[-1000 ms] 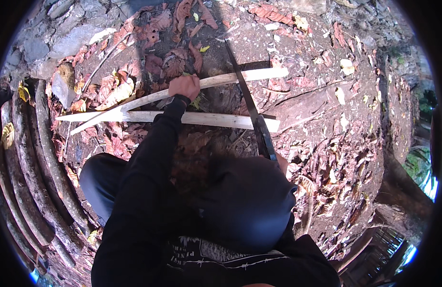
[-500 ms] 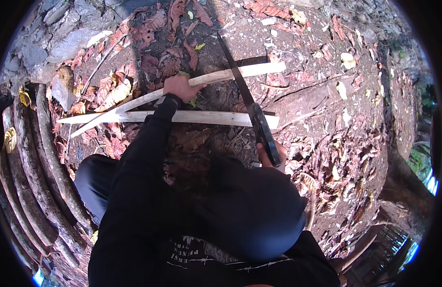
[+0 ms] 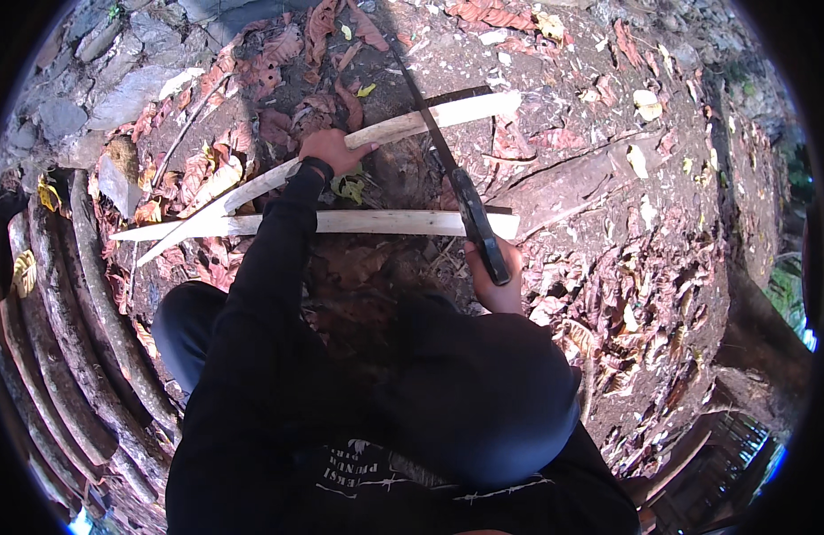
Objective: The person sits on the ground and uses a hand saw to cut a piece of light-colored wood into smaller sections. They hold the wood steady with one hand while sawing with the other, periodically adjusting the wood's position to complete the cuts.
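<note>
Two peeled pale sticks lie on the leaf-strewn dirt. My left hand [image 3: 333,150] grips the upper stick [image 3: 448,114], which slants from lower left to upper right. The lower stick [image 3: 376,223] lies nearly level below it. My right hand [image 3: 494,283] holds the dark handle of a long machete [image 3: 448,169]. Its blade runs up and leftward across both sticks, its edge resting over the upper stick near that stick's right end. My black sleeves and dark trousers fill the lower middle of the view.
Several round logs [image 3: 82,348] lie side by side along the left edge. Grey stones [image 3: 118,89] sit at the upper left. Dry brown leaves and wood chips [image 3: 626,294] cover the ground to the right, where it drops away.
My right hand has come out from behind my body and the machete has swung up and left across the sticks. My left hand keeps its grip on the upper stick.
</note>
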Tool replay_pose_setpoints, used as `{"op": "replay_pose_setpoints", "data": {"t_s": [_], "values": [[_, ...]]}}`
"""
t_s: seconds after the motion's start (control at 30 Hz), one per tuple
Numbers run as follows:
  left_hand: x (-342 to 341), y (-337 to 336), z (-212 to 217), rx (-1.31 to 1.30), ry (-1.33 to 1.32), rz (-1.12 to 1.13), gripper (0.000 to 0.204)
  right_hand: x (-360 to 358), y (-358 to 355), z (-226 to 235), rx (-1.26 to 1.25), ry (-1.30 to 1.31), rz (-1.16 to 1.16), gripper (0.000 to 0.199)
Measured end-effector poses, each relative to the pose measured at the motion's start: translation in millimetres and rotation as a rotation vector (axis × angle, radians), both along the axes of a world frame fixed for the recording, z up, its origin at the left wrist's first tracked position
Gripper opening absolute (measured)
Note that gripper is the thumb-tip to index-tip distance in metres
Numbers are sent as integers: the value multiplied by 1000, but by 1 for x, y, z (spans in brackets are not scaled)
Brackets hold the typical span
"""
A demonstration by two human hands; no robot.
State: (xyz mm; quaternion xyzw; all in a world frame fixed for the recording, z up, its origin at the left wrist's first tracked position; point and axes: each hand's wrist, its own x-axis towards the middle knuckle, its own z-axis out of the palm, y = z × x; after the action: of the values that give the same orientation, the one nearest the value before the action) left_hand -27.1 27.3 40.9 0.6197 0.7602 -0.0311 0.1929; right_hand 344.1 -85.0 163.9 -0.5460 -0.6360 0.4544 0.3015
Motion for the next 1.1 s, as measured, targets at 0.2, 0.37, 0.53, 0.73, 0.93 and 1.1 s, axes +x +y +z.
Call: {"op": "replay_pose_setpoints", "data": {"t_s": [0.2,0.37,0.53,0.73,0.93,1.1], "values": [[-3,0,-9,-24,-88,10,96,-9,-5,15,-67,-41,-39,16],[20,-22,-3,73,-60,-14,81,14,-26,20,-188,18,-147,10],[26,-18,2,111,-6,2,78,7,-28,9,-152,12,-114,13],[23,-16,8,110,-22,26,79,3,-17,24,-137,-19,-83,12],[36,-25,8,65,40,-48,79,15,-35,23,-150,-131,-116,14],[28,-27,-1,104,33,-45,77,9,-30,26,-151,-46,-110,14]]}}
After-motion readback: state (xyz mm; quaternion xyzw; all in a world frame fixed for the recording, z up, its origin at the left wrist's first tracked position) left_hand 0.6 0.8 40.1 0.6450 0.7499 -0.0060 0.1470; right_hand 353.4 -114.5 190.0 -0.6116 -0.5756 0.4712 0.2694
